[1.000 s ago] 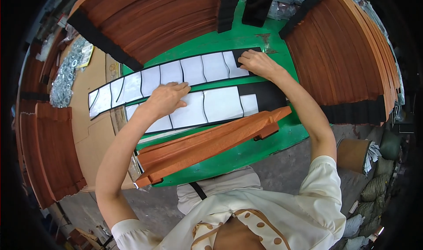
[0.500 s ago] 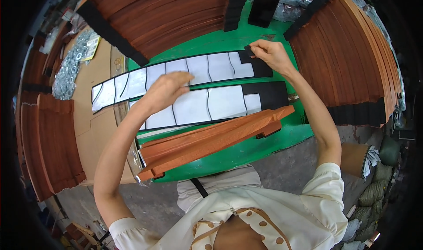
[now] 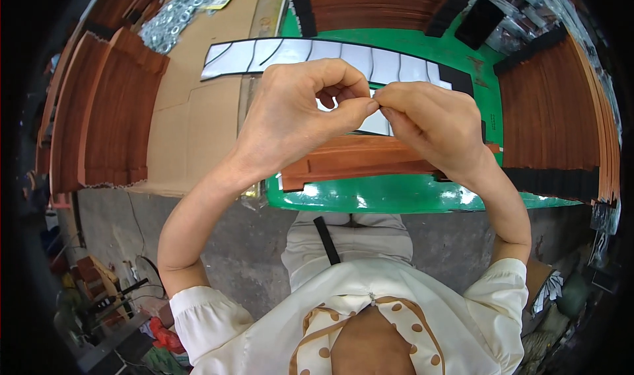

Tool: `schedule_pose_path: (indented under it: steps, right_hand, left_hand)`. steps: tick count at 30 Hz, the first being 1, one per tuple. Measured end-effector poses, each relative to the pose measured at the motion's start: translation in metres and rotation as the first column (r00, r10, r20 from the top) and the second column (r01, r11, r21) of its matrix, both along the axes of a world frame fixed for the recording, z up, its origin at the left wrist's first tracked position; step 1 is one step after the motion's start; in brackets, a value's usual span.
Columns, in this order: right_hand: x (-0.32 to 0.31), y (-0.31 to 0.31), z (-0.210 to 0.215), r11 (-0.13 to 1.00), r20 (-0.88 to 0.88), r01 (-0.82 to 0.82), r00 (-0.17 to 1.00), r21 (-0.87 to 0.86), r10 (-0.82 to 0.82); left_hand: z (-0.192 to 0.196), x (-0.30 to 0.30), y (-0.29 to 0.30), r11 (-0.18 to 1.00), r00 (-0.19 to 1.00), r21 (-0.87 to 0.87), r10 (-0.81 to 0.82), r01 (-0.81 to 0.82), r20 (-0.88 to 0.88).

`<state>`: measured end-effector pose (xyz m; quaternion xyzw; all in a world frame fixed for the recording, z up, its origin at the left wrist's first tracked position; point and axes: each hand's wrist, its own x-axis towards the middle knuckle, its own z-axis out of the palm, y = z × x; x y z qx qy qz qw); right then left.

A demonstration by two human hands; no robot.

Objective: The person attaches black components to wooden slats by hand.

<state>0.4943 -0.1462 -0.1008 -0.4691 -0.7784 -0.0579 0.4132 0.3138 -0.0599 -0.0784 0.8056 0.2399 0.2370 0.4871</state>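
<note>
While both hands are meeting near the centre of the head view, a dark sliver [image 3: 378, 107] is showing at the joined fingertips, its full shape hiding behind them.

Sliver, handling by judgement: it is looking very light, thin and probably soft, more liable to be creasing than breaking; a fingertip pinch at a free edge is suiting it best.

Upper white-faced black strip [image 3: 356, 58]: is lying flat across the upper middle of the frame; probably light and flexible, its facing smooth and perhaps slippery, its long black margins offering the safer hold.

Lower white-faced black strip [image 3: 376, 124]: is lying just below the upper one, mostly hidden by the hands.

Right hand [image 3: 436, 120], right of centre: thumb and forefinger are pinching the sliver, remaining fingers curling inward, wrist angling toward upper left.

Left hand [image 3: 289, 114], left of centre: thumb and forefinger are arching into a near ring, tips reaching the right hand's; whether they are also gripping the sliver, cannot tell.

Forearms: are slanting inward from lower left and lower right, elbows bending outward.

Reddish-brown wood-grained bar [image 3: 356, 155]: is lying below the hands on the green tabletop [image 3: 343, 200], looking stiff.
</note>
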Motion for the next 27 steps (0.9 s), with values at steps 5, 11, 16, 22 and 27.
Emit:
schedule_pose_path:
  steps: [5, 11, 16, 22, 27]
  right_hand:
    - [-0.031, -0.005, 0.005, 0.885, -0.317, -0.217, 0.945, -0.412, 0.084]
    - [-0.067, -0.012, -0.007, 0.818, -0.425, -0.272, 0.905, -0.507, 0.038]
    - [-0.08, -0.018, -0.027, 0.847, -0.378, -0.166, 0.925, -0.505, -0.044]
    - [-0.092, -0.017, -0.032, 0.863, -0.264, -0.098, 0.963, -0.496, -0.043]
    - [-0.094, -0.016, -0.032, 0.877, -0.221, -0.088, 0.975, -0.473, -0.022]
  left_hand:
    - [-0.013, -0.045, -0.009, 0.969, 0.991, 0.242, 0.008, -0.04, 0.13]
    - [-0.037, -0.085, -0.017, 0.934, 0.978, 0.356, -0.04, -0.037, 0.207]
    - [-0.079, -0.113, -0.021, 0.968, 0.97, 0.154, 0.173, -0.2, 0.173]
    - [-0.101, -0.106, -0.032, 0.98, 0.965, 0.058, 0.175, -0.189, 0.196]
    - [-0.105, -0.101, -0.036, 0.97, 0.94, 0.049, 0.217, -0.238, 0.262]
